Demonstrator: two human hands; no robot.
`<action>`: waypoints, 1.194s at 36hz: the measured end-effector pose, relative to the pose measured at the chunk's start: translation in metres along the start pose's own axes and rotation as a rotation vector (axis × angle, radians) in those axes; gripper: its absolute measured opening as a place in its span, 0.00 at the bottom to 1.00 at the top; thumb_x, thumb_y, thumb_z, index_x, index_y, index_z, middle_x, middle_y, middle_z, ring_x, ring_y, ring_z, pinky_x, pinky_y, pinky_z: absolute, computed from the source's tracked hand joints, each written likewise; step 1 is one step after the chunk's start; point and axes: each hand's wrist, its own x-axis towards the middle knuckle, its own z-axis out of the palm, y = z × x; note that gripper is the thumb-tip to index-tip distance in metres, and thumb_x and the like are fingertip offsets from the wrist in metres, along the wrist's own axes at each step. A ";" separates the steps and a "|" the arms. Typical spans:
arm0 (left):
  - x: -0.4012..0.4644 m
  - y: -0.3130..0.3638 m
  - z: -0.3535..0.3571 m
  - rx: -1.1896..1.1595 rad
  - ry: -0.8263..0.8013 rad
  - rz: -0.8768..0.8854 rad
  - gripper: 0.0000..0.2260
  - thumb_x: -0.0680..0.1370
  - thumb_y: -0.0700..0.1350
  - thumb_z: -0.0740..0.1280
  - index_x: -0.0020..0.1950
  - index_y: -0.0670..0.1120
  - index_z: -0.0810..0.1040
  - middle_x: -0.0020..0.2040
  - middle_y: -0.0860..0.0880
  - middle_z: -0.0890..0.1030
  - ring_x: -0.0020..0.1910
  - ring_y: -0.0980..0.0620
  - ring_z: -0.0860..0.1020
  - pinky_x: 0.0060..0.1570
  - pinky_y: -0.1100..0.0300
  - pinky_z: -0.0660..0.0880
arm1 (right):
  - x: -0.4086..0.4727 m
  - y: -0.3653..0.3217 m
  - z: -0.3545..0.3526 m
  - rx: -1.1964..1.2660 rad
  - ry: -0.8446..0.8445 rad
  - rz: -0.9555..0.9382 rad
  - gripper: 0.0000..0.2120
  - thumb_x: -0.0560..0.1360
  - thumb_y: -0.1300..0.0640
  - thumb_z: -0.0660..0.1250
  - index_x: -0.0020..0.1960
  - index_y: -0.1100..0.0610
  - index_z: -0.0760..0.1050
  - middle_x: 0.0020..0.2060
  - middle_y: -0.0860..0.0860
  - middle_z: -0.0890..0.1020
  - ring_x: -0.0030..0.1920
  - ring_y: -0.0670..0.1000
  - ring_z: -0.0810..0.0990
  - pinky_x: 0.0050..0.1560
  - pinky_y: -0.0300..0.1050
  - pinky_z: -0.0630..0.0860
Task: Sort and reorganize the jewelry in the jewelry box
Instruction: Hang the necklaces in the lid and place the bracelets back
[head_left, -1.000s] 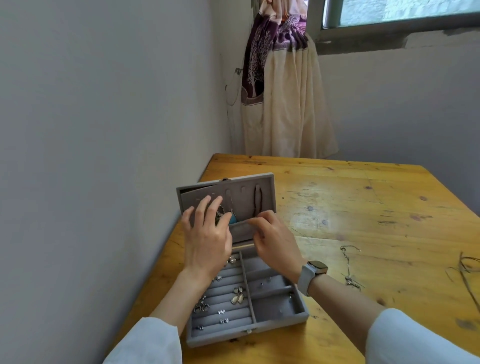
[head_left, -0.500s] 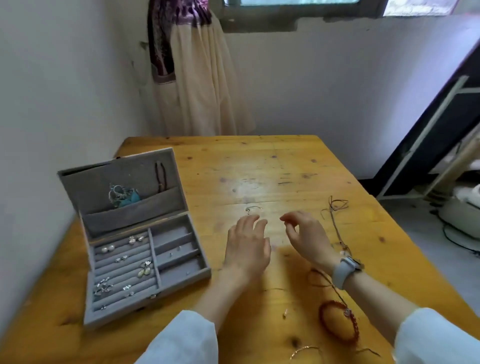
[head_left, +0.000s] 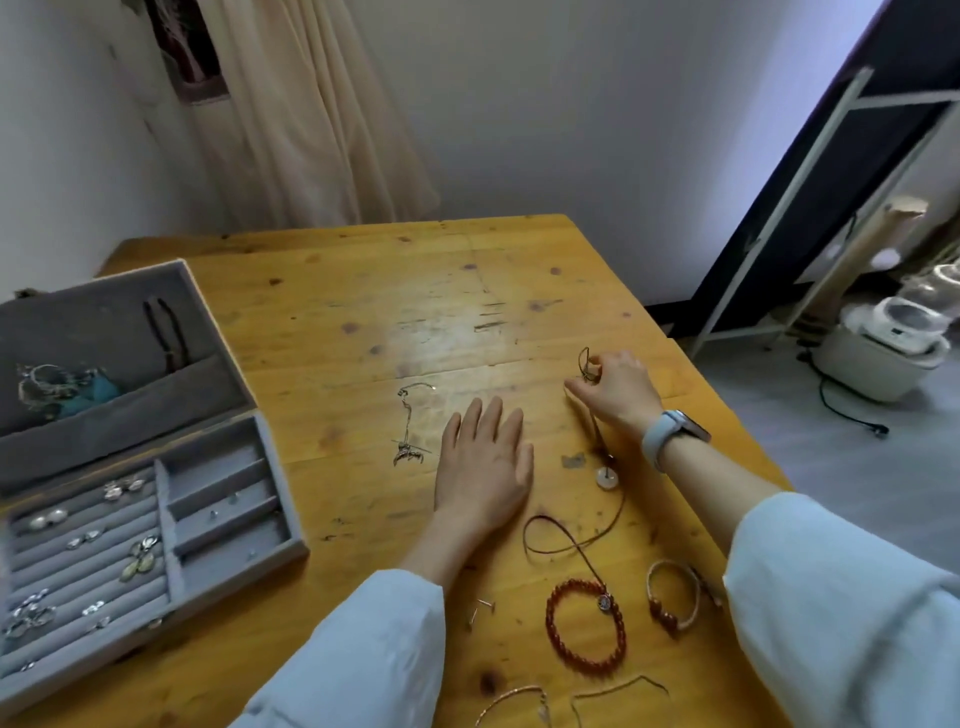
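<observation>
Head view: the right hand (head_left: 615, 392) pinches the looped upper end of a cord necklace (head_left: 597, 441) between curled fingers, at the far right of the wooden table (head_left: 363, 322). The left hand (head_left: 485, 462) lies flat on the tabletop, fingers straight, holding nothing. The cord's long axis runs from the pinched loop toward the person, past a pale round pendant (head_left: 608, 477), then curls into a loop near a red bead bracelet (head_left: 586, 626). The jewelry box (head_left: 156, 467) stands open at the left edge, well apart from the cord, lid upright, rings and earrings in its slotted tray. A thin silver chain (head_left: 410, 423) lies just left of the left hand. Judgement: the step in hand is lifting the cord necklace for stowing. It is best raised slowly from the loop end so the pendant trails free and the lower coil does not snag the bracelet; whether they are touching cannot be told at this resolution.
</observation>
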 end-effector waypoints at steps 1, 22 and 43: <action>0.000 0.000 0.000 0.001 0.001 -0.004 0.23 0.81 0.56 0.46 0.75 0.52 0.53 0.77 0.50 0.50 0.75 0.50 0.45 0.72 0.52 0.40 | 0.002 -0.002 0.003 -0.023 0.003 0.005 0.20 0.74 0.48 0.63 0.59 0.61 0.71 0.59 0.59 0.71 0.62 0.60 0.67 0.61 0.51 0.67; 0.000 -0.002 -0.005 -0.120 -0.001 -0.028 0.23 0.80 0.55 0.53 0.74 0.52 0.58 0.76 0.51 0.55 0.75 0.52 0.48 0.71 0.54 0.41 | -0.037 -0.049 -0.037 0.403 0.048 -0.266 0.06 0.78 0.61 0.58 0.49 0.61 0.73 0.38 0.52 0.78 0.42 0.52 0.77 0.44 0.44 0.72; -0.048 -0.089 -0.146 -0.941 0.330 -0.124 0.35 0.72 0.49 0.71 0.73 0.51 0.56 0.64 0.53 0.66 0.54 0.55 0.74 0.44 0.67 0.70 | -0.101 -0.240 -0.112 1.124 -0.135 -0.594 0.08 0.76 0.69 0.60 0.43 0.60 0.73 0.34 0.55 0.78 0.31 0.50 0.76 0.32 0.37 0.76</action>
